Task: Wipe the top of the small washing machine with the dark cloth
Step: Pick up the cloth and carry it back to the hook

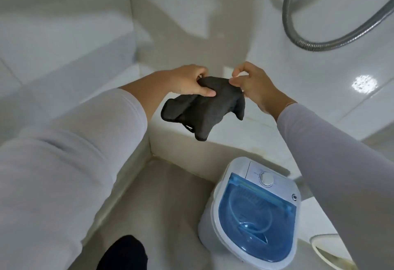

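Note:
A dark grey cloth (204,110) hangs crumpled in the air at the centre of the view. My left hand (187,82) grips its upper left edge and my right hand (255,84) pinches its upper right corner. The small washing machine (251,210) stands on the floor below and to the right of the cloth. It is white with a blue see-through lid and a round white dial at its back. Both hands are well above it and apart from it.
A low white tiled ledge (245,125) runs behind the machine. White tiled walls surround the corner. A metal shower hose (298,39) loops at the upper right. A dark foot or leg (123,254) shows at the bottom. A white rim (324,240) sits at the lower right.

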Available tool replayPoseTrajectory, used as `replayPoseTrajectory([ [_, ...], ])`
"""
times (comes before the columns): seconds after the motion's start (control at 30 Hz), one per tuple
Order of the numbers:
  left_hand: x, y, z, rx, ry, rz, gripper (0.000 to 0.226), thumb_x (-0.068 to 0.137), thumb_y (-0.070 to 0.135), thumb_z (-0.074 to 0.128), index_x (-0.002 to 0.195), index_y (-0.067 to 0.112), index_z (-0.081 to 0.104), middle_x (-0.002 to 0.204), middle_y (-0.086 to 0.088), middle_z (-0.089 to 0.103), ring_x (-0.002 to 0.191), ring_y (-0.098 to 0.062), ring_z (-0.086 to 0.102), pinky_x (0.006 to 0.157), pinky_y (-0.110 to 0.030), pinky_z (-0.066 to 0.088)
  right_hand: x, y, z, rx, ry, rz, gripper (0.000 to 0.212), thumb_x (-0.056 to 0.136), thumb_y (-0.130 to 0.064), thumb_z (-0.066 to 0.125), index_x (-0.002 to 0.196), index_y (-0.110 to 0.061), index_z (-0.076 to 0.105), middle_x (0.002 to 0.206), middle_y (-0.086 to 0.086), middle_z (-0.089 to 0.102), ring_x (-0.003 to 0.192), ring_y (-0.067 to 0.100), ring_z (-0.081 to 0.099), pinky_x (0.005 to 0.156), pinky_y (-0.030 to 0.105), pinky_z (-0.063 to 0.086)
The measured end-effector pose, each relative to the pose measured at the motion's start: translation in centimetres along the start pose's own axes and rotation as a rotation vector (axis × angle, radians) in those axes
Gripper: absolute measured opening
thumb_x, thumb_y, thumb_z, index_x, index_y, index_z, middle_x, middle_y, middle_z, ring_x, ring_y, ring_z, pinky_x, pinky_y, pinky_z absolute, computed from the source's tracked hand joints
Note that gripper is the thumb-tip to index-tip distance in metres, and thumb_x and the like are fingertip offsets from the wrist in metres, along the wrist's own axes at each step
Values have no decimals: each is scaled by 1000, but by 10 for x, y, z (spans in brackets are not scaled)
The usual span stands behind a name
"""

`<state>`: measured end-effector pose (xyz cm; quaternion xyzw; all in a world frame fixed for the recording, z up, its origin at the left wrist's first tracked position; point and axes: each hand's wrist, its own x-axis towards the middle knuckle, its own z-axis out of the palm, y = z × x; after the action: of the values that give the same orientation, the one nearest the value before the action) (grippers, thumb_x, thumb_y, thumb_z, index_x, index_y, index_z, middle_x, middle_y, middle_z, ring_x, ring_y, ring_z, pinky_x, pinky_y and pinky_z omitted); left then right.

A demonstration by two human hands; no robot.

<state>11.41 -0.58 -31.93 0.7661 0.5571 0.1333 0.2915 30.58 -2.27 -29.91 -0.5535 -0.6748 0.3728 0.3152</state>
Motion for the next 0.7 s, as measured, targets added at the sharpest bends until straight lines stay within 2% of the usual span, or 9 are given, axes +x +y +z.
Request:
replayPoseTrajectory([
  [0.13, -30, 30, -74, -27, -9, -3, 33, 78, 48, 69, 97, 25, 56, 87, 10, 58, 88, -16, 54, 76, -27, 41, -9, -75, -19, -27, -82, -69, 24, 88, -4, 49, 74, -22, 56, 71, 17, 51, 62, 24, 45, 52, 27, 38],
  [0.23, -49, 50, -129, -37, -3, -8, 26, 79, 46, 69, 89, 23, 62, 84, 6, 60, 85, -16, 55, 77, -27, 41, -12, -133, -29, -12, -66, -131, 34, 91, -3, 44, 78, -24, 67, 82, 19, 60, 72, 27, 53, 66, 34, 50],
  [0.3, -60, 61, -162, -71, 35, -14, 19, 80, 44, 69, 80, 26, 62, 78, 8, 58, 82, -14, 53, 75, -24, 40, -12, -165, -36, -22, -31, -156, 38, 93, -5, 42, 78, -27, 69, 92, 10, 67, 80, 28, 62, 78, 37, 55],
  [0.37, -69, 70, -193, -117, 79, -18, 18, 83, 41, 67, 82, 23, 64, 76, 10, 57, 82, -12, 52, 74, -21, 39, -11, -190, -46, -56, -7, -161, 38, 94, -8, 41, 80, -29, 71, 90, 5, 67, 68, 26, 65, 57, 31, 58],
  [0.43, -76, 77, -219, -122, 91, -19, 18, 88, 38, 62, 89, 21, 65, 81, 11, 58, 88, -11, 53, 80, -20, 40, -10, -212, -55, -116, -7, -166, 36, 94, -10, 41, 90, -26, 73, 91, 3, 67, 58, 22, 61, 38, 18, 47],
  [0.47, -78, 80, -230, -114, 92, -18, 17, 90, 38, 59, 91, 22, 64, 86, 11, 59, 93, -11, 53, 85, -21, 40, -8, -221, -59, -144, -6, -176, 35, 94, -10, 41, 94, -25, 73, 94, 1, 67, 66, 22, 62, 41, 14, 48],
  [0.53, -78, 87, -250, -91, 107, -9, 16, 94, 36, 52, 93, 22, 59, 97, 6, 58, 97, -14, 52, 87, -27, 39, -2, -242, -64, -187, 4, -218, 36, 94, -9, 41, 100, -24, 72, 104, -1, 67, 88, 17, 62, 62, 3, 47],
  [0.6, -76, 95, -269, -59, 127, -7, 20, 98, 36, 42, 101, 20, 54, 108, 2, 55, 98, -16, 49, 83, -28, 35, 6, -265, -68, -241, 41, -256, 36, 94, -8, 40, 105, -23, 71, 114, 2, 66, 99, 16, 58, 81, 9, 44],
  [0.7, -69, 107, -296, -60, 161, -20, 26, 100, 34, 37, 114, 16, 50, 109, 1, 52, 97, -16, 48, 81, -27, 34, 21, -296, -75, -375, 128, -304, 38, 95, -7, 37, 112, -21, 68, 111, 10, 63, 99, 20, 55, 85, 18, 36],
])
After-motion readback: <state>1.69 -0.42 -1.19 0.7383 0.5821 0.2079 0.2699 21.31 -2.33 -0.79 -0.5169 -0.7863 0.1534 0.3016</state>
